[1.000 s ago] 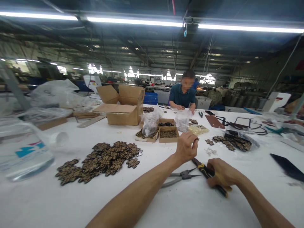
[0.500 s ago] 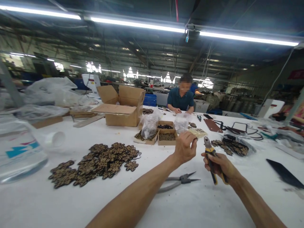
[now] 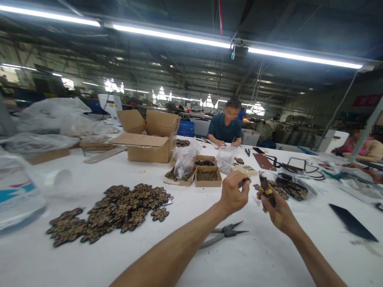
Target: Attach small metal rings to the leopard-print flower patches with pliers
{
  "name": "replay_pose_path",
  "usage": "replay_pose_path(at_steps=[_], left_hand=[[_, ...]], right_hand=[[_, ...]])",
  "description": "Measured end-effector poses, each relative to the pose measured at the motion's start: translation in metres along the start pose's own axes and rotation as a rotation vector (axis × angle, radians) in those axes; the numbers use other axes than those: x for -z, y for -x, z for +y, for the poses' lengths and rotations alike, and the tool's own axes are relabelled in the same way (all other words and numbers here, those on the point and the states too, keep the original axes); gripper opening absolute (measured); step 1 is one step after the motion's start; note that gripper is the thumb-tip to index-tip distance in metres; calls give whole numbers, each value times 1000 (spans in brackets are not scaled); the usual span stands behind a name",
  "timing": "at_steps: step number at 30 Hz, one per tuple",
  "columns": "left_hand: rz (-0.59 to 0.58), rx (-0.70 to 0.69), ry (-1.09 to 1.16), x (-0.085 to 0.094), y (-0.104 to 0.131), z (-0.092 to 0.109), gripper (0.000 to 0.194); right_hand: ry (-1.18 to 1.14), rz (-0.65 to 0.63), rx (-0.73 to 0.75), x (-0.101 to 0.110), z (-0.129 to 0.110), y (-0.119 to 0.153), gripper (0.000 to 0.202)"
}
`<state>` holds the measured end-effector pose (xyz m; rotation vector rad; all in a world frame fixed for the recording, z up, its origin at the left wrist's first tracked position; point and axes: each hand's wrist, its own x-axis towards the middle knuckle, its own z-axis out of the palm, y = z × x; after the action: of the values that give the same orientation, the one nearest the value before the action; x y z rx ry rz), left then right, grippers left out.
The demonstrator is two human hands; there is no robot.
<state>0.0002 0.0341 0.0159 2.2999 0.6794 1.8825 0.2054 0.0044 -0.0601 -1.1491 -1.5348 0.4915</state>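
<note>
My left hand (image 3: 235, 192) is pinched round a small dark piece (image 3: 244, 181), mostly hidden by the fingers. Just right of it, my right hand (image 3: 279, 211) grips pliers (image 3: 267, 189) with yellow-and-black handles, their jaws pointing up and toward the left hand. Below the hands, grey long-nosed pliers (image 3: 229, 231) lie on the white table, partly behind my left forearm. To the left is a heap of brown-and-black patterned flat pieces (image 3: 128, 207), with one loose piece (image 3: 160, 214) at its edge.
Small cardboard trays (image 3: 208, 177) of metal bits stand beyond my left hand, beside plastic bags (image 3: 184, 161). An open carton (image 3: 148, 149) sits behind. A clear jug (image 3: 18, 195) is at far left, a dark flat panel (image 3: 353, 221) at right. A co-worker (image 3: 226, 129) sits opposite.
The pliers in my right hand have turned, with their handles now drawn together inside the fist. The left hand keeps its pinch and has tipped slightly. The view has shifted a little.
</note>
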Motion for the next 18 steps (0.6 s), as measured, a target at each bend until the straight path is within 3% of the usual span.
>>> replay_pose_path(at_steps=[9, 18], left_hand=[[7, 1, 60, -5, 1, 10, 6], [-18, 14, 73, -7, 2, 20, 6]], right_hand=[[377, 41, 393, 10, -1, -6, 63], [508, 96, 487, 10, 2, -10, 77]])
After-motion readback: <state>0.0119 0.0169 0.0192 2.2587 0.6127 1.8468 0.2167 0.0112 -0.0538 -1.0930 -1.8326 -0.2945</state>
